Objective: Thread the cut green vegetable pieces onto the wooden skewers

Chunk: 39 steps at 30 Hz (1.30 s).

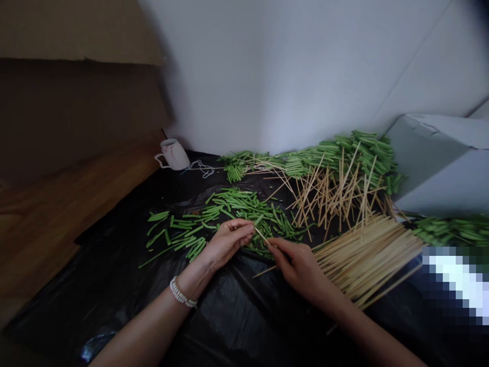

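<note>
My left hand [232, 238], with a beaded bracelet [181, 293] at the wrist, pinches a short cut piece of green bean [259, 220]. My right hand [296, 262] is closed on a thin wooden skewer [262, 236], whose end reaches up to the bean piece at my left fingertips. Whether the tip has gone into the bean is too small to tell. Loose cut green beans [244, 203] lie spread just beyond both hands. To the right of my right hand is a thick layer of bare wooden skewers [369, 260], lying side by side.
Skewers with green beans on their ends [340, 158] are piled along the white wall [267, 76]. A mug [174, 154] stands at the back left by a white cord [204, 167]. Black plastic sheeting [229, 316] lies underneath. A white box [431, 158] is at right, cardboard [76, 102] at left.
</note>
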Motion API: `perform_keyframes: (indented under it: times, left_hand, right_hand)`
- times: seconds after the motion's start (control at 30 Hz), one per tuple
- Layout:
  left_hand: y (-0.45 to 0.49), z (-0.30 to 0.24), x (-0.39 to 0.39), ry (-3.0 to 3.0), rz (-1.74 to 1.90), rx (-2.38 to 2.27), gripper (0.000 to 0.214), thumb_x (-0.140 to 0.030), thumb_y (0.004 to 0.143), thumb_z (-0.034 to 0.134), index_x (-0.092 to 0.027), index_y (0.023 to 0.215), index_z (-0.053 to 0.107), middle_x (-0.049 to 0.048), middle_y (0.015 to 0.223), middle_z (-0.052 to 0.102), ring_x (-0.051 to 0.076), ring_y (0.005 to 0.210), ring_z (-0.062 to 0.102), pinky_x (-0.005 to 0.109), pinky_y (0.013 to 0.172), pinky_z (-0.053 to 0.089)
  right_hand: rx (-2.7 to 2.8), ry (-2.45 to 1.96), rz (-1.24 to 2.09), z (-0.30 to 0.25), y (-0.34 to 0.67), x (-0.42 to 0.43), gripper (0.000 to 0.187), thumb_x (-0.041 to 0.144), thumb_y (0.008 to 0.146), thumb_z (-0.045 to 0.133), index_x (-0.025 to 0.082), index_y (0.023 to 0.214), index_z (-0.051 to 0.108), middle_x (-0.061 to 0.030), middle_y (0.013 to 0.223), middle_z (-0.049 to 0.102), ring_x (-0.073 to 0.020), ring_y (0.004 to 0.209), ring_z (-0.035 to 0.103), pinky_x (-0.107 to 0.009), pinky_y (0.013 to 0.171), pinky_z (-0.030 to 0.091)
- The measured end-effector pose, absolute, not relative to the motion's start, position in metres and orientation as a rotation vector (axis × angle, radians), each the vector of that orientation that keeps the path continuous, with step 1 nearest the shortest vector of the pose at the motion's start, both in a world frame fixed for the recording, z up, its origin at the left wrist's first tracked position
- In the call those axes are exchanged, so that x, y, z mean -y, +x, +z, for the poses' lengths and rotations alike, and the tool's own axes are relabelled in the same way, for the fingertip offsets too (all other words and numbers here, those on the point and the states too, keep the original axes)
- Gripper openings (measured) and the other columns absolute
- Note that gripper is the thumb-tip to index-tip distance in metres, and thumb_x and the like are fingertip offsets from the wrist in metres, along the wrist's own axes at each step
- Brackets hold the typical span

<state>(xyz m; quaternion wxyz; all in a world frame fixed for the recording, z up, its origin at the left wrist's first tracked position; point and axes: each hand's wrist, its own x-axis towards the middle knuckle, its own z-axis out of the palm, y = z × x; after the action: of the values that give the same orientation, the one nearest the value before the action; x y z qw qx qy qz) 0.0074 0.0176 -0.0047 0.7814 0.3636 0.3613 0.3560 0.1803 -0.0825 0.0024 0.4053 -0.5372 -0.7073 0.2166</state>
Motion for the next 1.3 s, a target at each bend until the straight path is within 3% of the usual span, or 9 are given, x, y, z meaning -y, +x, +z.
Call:
perform_keyframes:
  times: [0.17,0.6,0.97,1.3]
  left_hand:
    - [0.005,-0.005,-0.022,0.736,0.786,-0.792,0.024,-0.022,0.059,0.087,-0.012,0.076,0.073,0.0001,0.069,0.068,0.003,0.056,0.058,0.013,0.058,0.047]
    - [0.005,-0.001,-0.019,0.735,0.738,-0.794,0.024,-0.021,0.058,0.087,-0.011,0.074,0.072,0.0003,0.069,0.067,0.003,0.055,0.059,0.013,0.057,0.049]
    - [0.016,-0.005,0.001,0.926,0.613,-0.782,0.023,-0.027,0.061,0.085,-0.012,0.070,0.072,0.0013,0.066,0.066,0.006,0.056,0.056,0.018,0.058,0.044]
    - [0.013,-0.005,-0.007,0.933,0.722,-0.793,0.022,-0.028,0.061,0.085,-0.013,0.072,0.072,0.0003,0.069,0.066,0.007,0.062,0.056,0.020,0.063,0.044]
  right_hand:
    - [1.796,-1.358,0.526,-0.002,0.180,0.083,0.024,0.021,0.095,0.044,0.020,0.096,0.067,-0.0050,0.085,0.073,-0.0152,0.071,0.068,-0.022,0.066,0.048]
    - [1.732,-1.355,0.543,-0.001,0.174,0.087,0.025,0.022,0.094,0.044,0.020,0.082,0.066,-0.0025,0.067,0.066,-0.0164,0.072,0.067,-0.022,0.067,0.048]
    - [1.711,-1.342,0.625,-0.001,0.173,0.085,0.024,0.021,0.094,0.043,0.020,0.090,0.067,-0.0013,0.072,0.066,-0.0130,0.063,0.061,-0.022,0.061,0.041]
    - [1.742,-1.411,0.649,-0.002,0.180,0.081,0.027,0.026,0.095,0.045,0.018,0.077,0.063,-0.0002,0.065,0.062,-0.0114,0.058,0.054,-0.022,0.058,0.036]
